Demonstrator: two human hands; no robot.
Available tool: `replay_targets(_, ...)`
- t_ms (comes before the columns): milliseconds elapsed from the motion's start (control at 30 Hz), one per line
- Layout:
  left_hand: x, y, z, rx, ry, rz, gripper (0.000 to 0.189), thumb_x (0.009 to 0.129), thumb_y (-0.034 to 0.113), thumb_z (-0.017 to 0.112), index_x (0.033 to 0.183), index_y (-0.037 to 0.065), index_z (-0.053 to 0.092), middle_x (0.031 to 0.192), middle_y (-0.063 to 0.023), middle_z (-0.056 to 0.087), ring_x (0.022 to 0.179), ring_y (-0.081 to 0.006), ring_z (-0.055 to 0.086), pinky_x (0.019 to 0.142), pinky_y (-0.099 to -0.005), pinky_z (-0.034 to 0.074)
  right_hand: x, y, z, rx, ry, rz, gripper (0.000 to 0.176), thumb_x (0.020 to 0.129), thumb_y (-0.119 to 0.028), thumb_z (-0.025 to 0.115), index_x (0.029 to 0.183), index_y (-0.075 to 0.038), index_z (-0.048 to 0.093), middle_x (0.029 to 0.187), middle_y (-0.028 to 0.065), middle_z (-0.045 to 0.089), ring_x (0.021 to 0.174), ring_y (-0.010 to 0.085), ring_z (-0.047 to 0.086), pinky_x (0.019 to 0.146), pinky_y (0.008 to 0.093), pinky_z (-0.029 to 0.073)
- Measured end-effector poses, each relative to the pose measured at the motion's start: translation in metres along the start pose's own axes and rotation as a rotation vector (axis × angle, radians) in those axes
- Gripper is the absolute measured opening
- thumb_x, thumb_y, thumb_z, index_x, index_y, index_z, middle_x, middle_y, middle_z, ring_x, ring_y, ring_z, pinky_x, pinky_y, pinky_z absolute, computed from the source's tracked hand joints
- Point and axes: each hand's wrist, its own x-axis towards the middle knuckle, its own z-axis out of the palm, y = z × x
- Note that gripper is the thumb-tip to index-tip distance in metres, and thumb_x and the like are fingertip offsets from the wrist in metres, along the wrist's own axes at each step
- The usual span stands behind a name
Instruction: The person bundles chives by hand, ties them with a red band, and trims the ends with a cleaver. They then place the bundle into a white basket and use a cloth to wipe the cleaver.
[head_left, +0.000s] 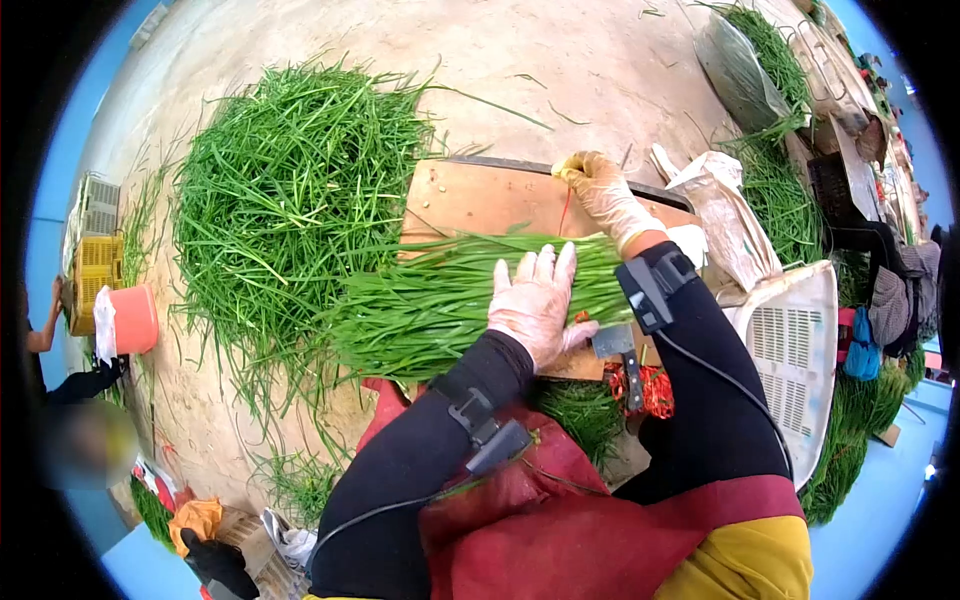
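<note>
A thick bunch of long, flat green leaves like garlic chives (420, 310) lies across a wooden board (470, 205). My left hand (530, 305), in a thin clear glove, clasps the bunch from above, fingers stretched over it and thumb at its near side. Beyond the bunch, my raised right hand (605, 195), gloved too, pinches a thin red tie (565, 212) that runs down to the leaves. A bit of red also shows by my left thumb. On the board's near edge rests a knife (622, 360), close to a clump of red ties (656, 392).
A big loose heap of chives (300, 190) covers the floor on the left. At right stand a white plastic basket (790, 350) and a white sack (725, 215). A pink tub (134, 318) and yellow crate (95, 280) are far left, near another person's arm (45, 335).
</note>
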Motion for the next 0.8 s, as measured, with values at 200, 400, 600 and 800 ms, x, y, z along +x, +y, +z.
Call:
replay_targets(200, 0.0, 0.001, -0.005, -0.016, -0.01, -0.031, 0.104, 0.067, 0.06, 0.073, 0.143, 0.002, 0.031, 0.134, -0.017, 0.047, 0.123, -0.0321, 0.046, 0.104, -0.0491, 0.034, -0.097, -0.044, -0.038, 0.512, -0.1, 0.197, 0.015, 0.09, -0.004, 0.058, 0.102, 0.001, 0.066, 0.091, 0.0075, 0.069, 0.077, 0.0147, 0.062, 0.072, 0.025, 0.05)
replay_targets(400, -0.004, 0.009, -0.014, 0.131, 0.071, 0.016, 0.105, 0.064, 0.056, 0.077, 0.14, 0.0, 0.034, 0.137, -0.0143, 0.043, 0.126, -0.0296, 0.041, 0.106, -0.0526, 0.029, -0.164, -0.044, -0.02, -0.079, 0.097, -0.201, 0.013, 0.086, -0.008, 0.063, 0.099, -0.008, 0.067, 0.089, 0.0098, 0.067, 0.083, 0.024, 0.065, 0.073, 0.0325, 0.051)
replay_targets(600, 0.012, 0.016, -0.035, 0.215, -0.079, -0.014, 0.111, 0.062, 0.051, 0.08, 0.147, 0.004, 0.026, 0.151, -0.0172, 0.031, 0.142, -0.0328, 0.025, 0.114, -0.0537, 0.017, -0.191, -0.049, 0.006, 0.041, 0.236, -0.324, 0.014, 0.085, -0.013, 0.062, 0.098, -0.011, 0.064, 0.088, 0.0094, 0.062, 0.083, 0.0277, 0.063, 0.072, 0.037, 0.051)
replay_targets(800, 0.038, -0.008, -0.005, -0.003, -0.328, -0.026, 0.086, 0.069, 0.039, 0.076, 0.137, 0.006, 0.035, 0.122, -0.0189, 0.057, 0.115, -0.0332, 0.055, 0.097, -0.0436, 0.044, -0.215, -0.045, 0.03, 0.279, 0.297, -0.325, 0.013, 0.085, -0.008, 0.063, 0.098, -0.011, 0.065, 0.09, 0.0095, 0.064, 0.086, 0.0275, 0.064, 0.074, 0.034, 0.051)
